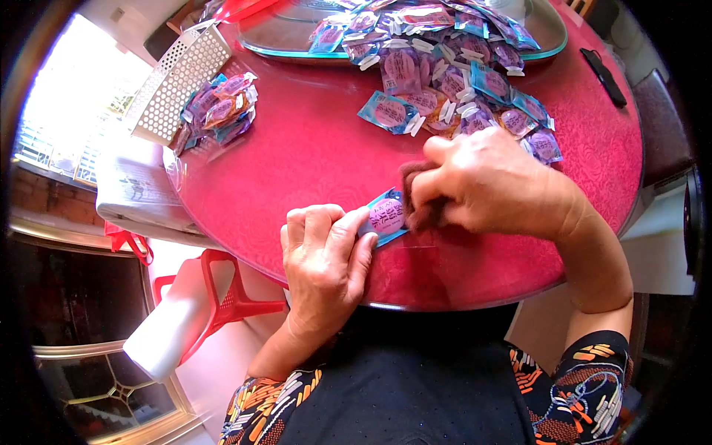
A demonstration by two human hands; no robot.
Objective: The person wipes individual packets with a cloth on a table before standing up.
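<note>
Between the thumb and fingers of my left hand (325,256) is a small blue-and-purple packet (386,213) with printed writing, low over the red table. My right hand (486,182) is closed around a dark brown cloth (421,215), which meets the packet's right end. The tips of the right fingers are partly hidden in the cloth. Beyond my right hand lies a large heap of similar packets (399,70), purple, blue and orange, with white strips at their ends.
The packet heap runs back onto a teal-edged tray (289,48) on the red round table (297,156). At the left are a white perforated basket (174,85) and a smaller packet pile (221,110). A black strap-like object (604,78) lies right; a red stool (222,304) stands below left.
</note>
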